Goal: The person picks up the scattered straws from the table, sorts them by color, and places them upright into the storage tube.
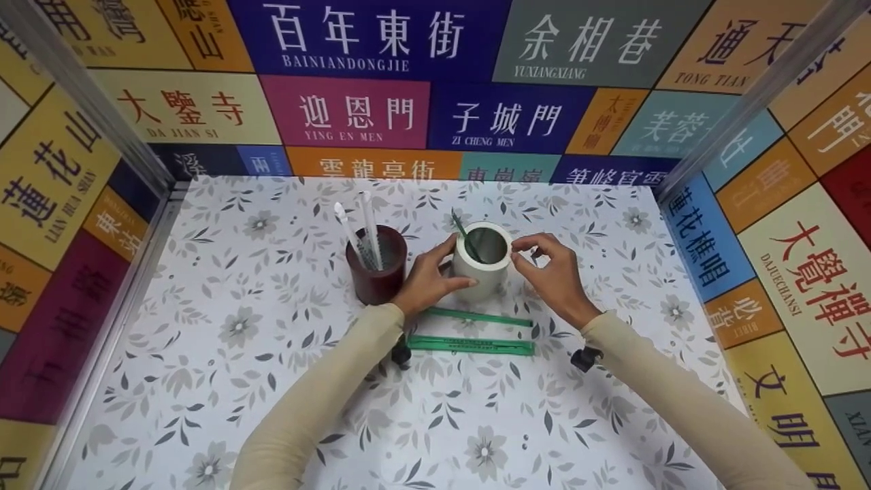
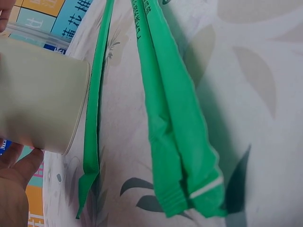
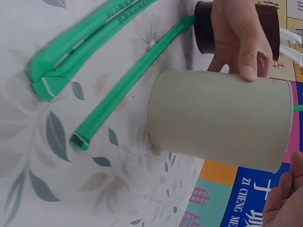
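Note:
A pale grey-green cylindrical cup (image 1: 480,282) stands upright on the table. My left hand (image 1: 432,275) holds its left side, the thumb across the front and the fingers behind. A thin green stick (image 1: 466,235) leans inside the cup and rises above its rim. On the right, my right hand (image 1: 554,272) is beside the rim, index finger and thumb slightly parted at its edge; whether they touch it is unclear. In front of the cup lie long green paper-wrapped packets: a single one (image 3: 135,85) close to its base, and a pair (image 2: 165,118) side by side nearer me.
Left of the pale cup stands a dark red cup (image 1: 381,282) with white wrapped sticks (image 1: 371,235) leaning in it, close to my left hand. A floral cloth (image 1: 476,415) covers the table. Walls with colourful printed panels (image 1: 347,112) enclose the back and sides.

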A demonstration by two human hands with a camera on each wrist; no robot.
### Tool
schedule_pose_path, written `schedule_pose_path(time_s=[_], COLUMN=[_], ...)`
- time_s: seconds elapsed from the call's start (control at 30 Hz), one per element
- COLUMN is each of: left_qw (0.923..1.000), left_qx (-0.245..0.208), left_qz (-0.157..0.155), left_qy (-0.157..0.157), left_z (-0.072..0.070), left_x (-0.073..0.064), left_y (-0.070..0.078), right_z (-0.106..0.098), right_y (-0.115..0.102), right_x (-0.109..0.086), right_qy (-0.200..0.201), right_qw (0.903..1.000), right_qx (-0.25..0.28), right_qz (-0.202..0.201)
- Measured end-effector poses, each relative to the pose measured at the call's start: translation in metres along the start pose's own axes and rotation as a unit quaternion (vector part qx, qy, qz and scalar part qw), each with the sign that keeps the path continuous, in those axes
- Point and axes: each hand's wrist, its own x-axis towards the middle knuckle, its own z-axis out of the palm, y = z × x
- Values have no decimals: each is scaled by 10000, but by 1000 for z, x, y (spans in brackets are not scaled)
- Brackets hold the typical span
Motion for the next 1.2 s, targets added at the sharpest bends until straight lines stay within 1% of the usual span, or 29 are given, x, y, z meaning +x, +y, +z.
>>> schedule_pose_path(time_s=[0.13,0.23,0.37,0.5,0.6,0.83,1.03,1.2], left_qw=[9999,9993,9984,9988,9991,9994,9993,9995], left_qx=[-150,-379,-543,-450,-382,-318,-368,-314], left_qz=[5,-38,-126,-150,-129,-120,-54,6], left_qy=[27,24,73,90,90,83,75,68], left_z=[1,2,2,2,2,2,3,2], left_x=[0,0,-1,0,0,0,0,-1], left_y=[-1,-2,-2,-1,-1,-1,-2,-2], right_z=[-5,-7,-4,2,5,15,27,37], right_y=[4,11,34,58,68,79,89,93], right_x=[-12,-21,-33,-45,-52,-68,-77,-79], right_qy=[-22,-94,-181,-303,-502,-1027,-1280,-1488], right_qw=[10000,9999,9995,9989,9978,9919,9894,9861], right_qx=[8,-20,-170,-160,-139,-122,-317,-421], right_qz=[58,90,193,325,411,735,606,610])
